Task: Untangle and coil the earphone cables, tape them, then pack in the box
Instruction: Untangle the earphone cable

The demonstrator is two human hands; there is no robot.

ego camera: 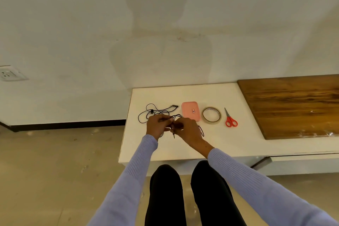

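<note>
Head view: left hand and right hand both pinching black cable over white table, loops trailing left. Pink box closed, contents hidden, just right of hands. Then tape, scissors, further right.

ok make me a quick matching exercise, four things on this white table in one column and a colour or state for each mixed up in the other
Things:
1. earphone cables
2. box
3. tape roll
4. scissors

Descriptions:
A. red handles, lying farthest right
B. pink, lid closed
C. black, tangled, held by both hands
D. ring lying flat between the box and the scissors

Pairs: 1-C, 2-B, 3-D, 4-A
</note>
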